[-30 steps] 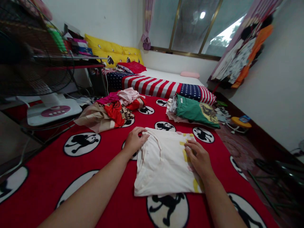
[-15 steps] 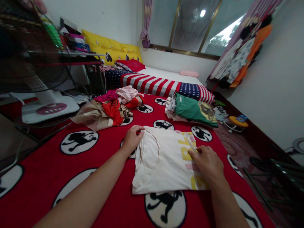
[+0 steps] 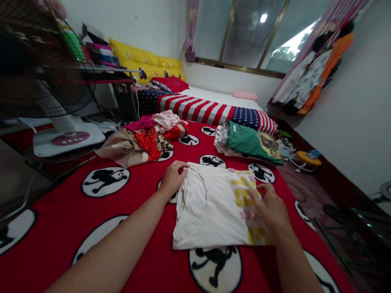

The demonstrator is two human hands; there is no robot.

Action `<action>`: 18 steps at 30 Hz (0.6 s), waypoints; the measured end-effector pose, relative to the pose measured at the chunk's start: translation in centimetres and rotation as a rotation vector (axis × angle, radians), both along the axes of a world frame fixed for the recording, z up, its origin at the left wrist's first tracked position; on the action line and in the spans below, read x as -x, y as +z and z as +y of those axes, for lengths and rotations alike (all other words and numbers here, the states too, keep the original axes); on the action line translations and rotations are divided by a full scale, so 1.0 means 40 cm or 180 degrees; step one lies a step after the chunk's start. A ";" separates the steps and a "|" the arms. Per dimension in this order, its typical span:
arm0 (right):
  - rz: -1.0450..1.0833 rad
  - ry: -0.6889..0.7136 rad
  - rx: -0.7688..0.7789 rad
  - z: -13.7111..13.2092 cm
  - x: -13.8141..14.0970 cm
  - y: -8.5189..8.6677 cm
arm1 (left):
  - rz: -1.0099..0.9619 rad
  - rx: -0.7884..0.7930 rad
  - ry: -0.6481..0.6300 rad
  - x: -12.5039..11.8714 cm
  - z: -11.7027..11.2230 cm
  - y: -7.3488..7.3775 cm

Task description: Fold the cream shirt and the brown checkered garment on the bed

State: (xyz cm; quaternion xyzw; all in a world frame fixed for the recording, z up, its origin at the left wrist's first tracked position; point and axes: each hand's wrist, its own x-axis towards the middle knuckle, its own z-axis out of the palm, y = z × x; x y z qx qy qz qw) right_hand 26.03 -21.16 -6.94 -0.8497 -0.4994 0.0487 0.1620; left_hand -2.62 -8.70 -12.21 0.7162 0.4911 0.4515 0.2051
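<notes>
A folded cream shirt (image 3: pixel 210 207) with yellow and pink lettering lies on the red blanket (image 3: pixel 146 228) with black monkey circles. My left hand (image 3: pixel 172 179) rests on the shirt's far left corner, fingers curled over the edge. My right hand (image 3: pixel 270 209) lies flat on the shirt's right side over the lettering, fingers stretched out.
A loose heap of coloured clothes (image 3: pixel 143 140) lies to the far left. A stack of folded clothes with a green shirt on top (image 3: pixel 249 142) sits at the far right. A standing fan (image 3: pixel 45 89) is at the left; a flag-patterned mattress (image 3: pixel 207 108) lies beyond.
My right hand slid from the shirt's middle to its right edge, uncovering more of the yellow lettering. My left hand stayed at the far left corner.
</notes>
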 end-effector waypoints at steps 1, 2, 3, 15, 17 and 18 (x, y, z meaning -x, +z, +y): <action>0.0172 0.0120 -0.0022 -0.001 -0.003 -0.004 | 0.0009 -0.0001 0.0008 -0.001 0.001 -0.001; 0.0375 0.0265 -0.0061 -0.004 -0.005 -0.010 | 0.0010 0.0002 0.0019 -0.002 0.001 -0.001; 0.0623 0.0430 -0.0144 -0.007 -0.006 -0.014 | 0.0004 0.0015 0.0035 -0.003 0.002 -0.002; 0.2561 0.1126 -0.1048 0.094 0.116 0.216 | -0.0526 0.0108 0.0158 -0.009 0.010 -0.015; 0.2461 0.1281 -0.1157 0.153 0.152 0.284 | -0.0536 0.0117 0.0126 -0.008 0.008 -0.015; 0.2435 0.1344 -0.1235 0.183 0.167 0.317 | -0.0541 0.0135 0.0112 -0.006 0.007 -0.014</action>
